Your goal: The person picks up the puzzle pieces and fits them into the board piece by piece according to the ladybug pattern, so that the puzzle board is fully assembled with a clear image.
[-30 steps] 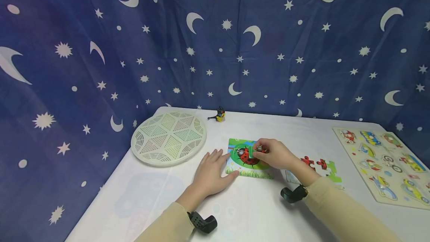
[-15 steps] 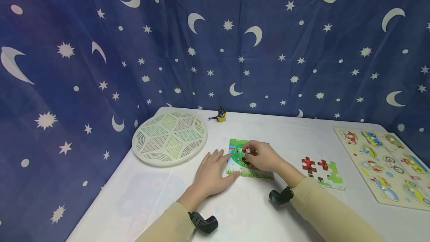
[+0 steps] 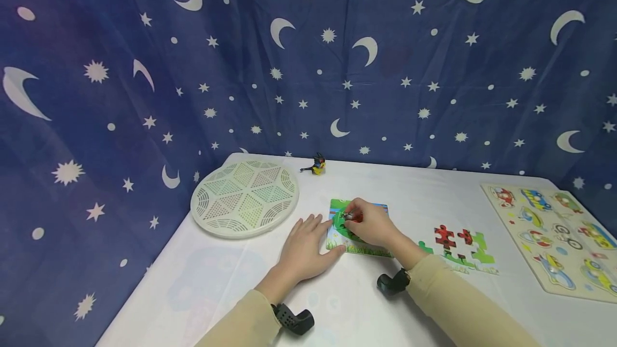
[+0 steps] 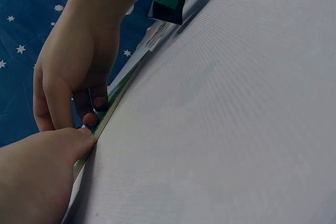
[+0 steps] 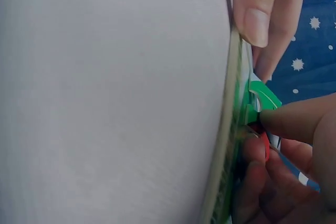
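- Green-and-blue puzzle board [image 3: 336,243], head view: flat on the white table [image 3: 226,293]; left hand [image 3: 302,250], fingers extended, touches it at the left, grasping nothing; right hand [image 3: 373,225] pinches a puzzle piece [image 3: 355,217] over it. Loose pieces [image 3: 444,236] lie to the right.
- Left wrist view: left hand's thumb rests at the board's edge.
- Right wrist view: pinched piece appears tilted.
- Step, as judged: fitting this piece; next move calls for levelling, aligning and pressing it.

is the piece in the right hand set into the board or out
Out: the right hand pinches the piece tilted up, not flat in the board.
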A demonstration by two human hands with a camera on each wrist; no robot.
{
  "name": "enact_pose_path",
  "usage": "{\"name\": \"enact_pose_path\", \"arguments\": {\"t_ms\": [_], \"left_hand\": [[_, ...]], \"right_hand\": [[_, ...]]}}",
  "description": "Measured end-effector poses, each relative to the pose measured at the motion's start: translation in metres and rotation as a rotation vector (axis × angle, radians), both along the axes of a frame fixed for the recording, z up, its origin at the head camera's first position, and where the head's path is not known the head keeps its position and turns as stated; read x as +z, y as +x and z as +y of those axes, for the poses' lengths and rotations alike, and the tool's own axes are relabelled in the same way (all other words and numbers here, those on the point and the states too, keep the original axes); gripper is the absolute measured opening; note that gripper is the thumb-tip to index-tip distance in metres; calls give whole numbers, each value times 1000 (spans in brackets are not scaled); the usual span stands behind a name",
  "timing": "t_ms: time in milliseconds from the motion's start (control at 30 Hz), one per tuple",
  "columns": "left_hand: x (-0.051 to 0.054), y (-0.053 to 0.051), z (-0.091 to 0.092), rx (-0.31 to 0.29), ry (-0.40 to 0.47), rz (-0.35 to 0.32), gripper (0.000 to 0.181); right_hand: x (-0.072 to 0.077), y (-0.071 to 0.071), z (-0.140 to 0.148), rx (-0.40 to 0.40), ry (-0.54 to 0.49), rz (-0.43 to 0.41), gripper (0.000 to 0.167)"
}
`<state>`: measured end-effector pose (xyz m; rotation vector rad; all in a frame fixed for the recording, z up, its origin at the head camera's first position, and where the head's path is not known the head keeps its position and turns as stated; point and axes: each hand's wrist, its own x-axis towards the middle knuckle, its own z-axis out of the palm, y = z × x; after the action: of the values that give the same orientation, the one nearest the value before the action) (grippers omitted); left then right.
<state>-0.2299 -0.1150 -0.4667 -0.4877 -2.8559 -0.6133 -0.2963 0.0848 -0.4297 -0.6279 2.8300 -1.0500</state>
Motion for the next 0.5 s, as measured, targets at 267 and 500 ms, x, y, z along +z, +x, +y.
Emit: {"name": "enact_pose_path", "arguments": {"t_ms": [267,500], "left_hand": [[-1,0,1,0,7,-6,72],[-3,-1,0,1,4,-4,74]], "right_hand": [[-4,1,-1,-4,30,33,23],[-4,2,-4,-61,44,-12,23]]}}
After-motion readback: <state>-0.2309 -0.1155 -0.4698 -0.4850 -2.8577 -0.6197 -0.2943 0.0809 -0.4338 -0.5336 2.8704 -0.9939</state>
